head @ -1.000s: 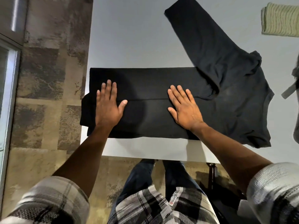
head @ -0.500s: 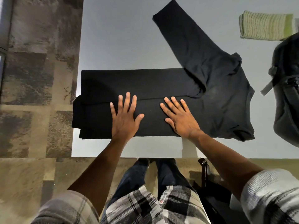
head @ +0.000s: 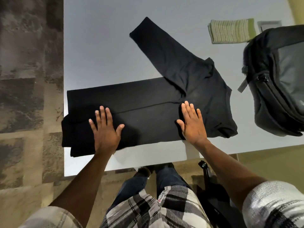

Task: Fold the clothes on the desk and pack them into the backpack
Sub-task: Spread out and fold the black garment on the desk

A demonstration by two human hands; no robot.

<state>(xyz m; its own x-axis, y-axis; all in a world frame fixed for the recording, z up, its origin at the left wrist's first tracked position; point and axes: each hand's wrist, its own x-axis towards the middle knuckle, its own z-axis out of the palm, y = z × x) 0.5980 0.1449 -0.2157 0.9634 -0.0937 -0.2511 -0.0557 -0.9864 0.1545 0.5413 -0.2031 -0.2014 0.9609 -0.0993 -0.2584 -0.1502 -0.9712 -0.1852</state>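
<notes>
Currently, the black long-sleeved shirt [head: 148, 102] lies partly folded lengthwise on the white desk [head: 98, 46], near its near edge, its left end overhanging the desk's left edge. One sleeve [head: 161, 50] extends diagonally toward the far side. The left hand [head: 105, 130] and right hand [head: 193, 122] rest flat on the folded body, well apart, fingers straight and spread. The dark backpack [head: 278, 83] lies at the right. A folded green striped garment [head: 230, 30] sits at the far right.
</notes>
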